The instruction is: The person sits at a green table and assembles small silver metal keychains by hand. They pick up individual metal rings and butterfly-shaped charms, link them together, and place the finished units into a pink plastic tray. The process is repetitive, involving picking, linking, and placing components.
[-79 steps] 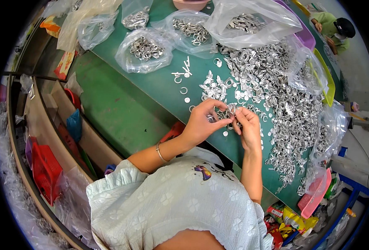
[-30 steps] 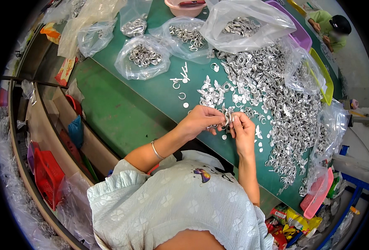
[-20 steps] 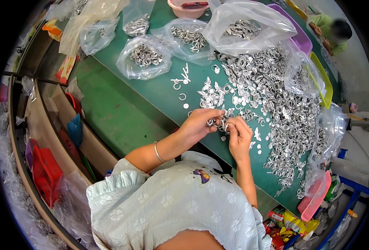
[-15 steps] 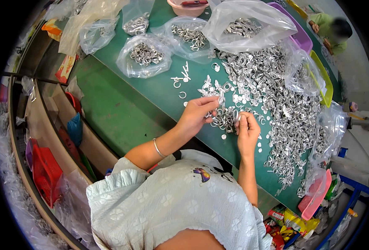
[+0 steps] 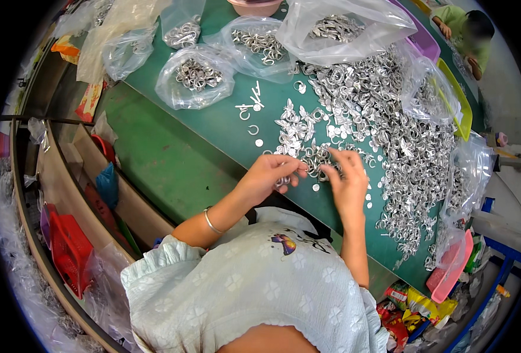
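- Rings (image 5: 282, 182) sit in your left hand (image 5: 261, 179), fingers curled.
- Your right hand (image 5: 350, 187), fingers parted, looks empty near the small pile (image 5: 313, 160).
- Clear bags (image 5: 165, 85) hold some already; the big heap (image 5: 390, 117) lies loose.

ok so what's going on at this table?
A person is handling small silver rings at a green table. Their left grip holds a few rings; the right grip is open at a small pile, with no piece visible in it. A much larger heap of silver pieces lies to the right, and bagged pieces sit farther back.
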{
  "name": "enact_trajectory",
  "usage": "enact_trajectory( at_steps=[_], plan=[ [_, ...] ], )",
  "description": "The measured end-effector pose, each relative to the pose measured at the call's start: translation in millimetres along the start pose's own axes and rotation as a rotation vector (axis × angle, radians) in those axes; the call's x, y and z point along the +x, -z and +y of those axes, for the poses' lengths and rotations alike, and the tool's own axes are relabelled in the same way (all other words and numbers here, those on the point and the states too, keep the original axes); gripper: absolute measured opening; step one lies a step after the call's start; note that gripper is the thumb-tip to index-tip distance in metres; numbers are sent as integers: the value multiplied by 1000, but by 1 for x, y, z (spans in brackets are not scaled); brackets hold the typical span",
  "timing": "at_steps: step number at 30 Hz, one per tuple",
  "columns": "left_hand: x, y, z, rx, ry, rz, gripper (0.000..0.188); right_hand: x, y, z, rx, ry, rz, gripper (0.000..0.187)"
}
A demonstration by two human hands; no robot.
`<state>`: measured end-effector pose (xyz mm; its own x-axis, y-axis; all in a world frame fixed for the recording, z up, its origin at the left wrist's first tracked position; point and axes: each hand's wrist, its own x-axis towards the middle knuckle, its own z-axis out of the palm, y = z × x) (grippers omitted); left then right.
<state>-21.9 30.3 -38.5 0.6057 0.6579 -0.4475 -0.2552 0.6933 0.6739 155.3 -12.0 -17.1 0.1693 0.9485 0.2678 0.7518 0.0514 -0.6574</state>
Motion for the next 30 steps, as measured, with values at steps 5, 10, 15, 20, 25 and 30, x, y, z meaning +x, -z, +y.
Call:
enact_trajectory(
  at_steps=[5,10,15,20,25,30],
  plan=[
    [2,2,-14,740,-531,149,15,-17,-17,5,-222,-5,-76,12],
    [9,-13,-17,1190,-633,356,17,-13,-1,25,137,-139,77,6],
    [19,-12,-15,1240,-675,293,12,-15,3,26,288,-221,152,4],
    [24,-4,-9,396,-335,61,11,-20,0,38,461,-372,169,6],
    [21,-2,-4,-37,-154,-78,14,-20,6,29,777,-490,169,10],
    [15,-10,-5,-138,-68,-98,25,-21,9,21,887,-512,131,11]
  ],
)
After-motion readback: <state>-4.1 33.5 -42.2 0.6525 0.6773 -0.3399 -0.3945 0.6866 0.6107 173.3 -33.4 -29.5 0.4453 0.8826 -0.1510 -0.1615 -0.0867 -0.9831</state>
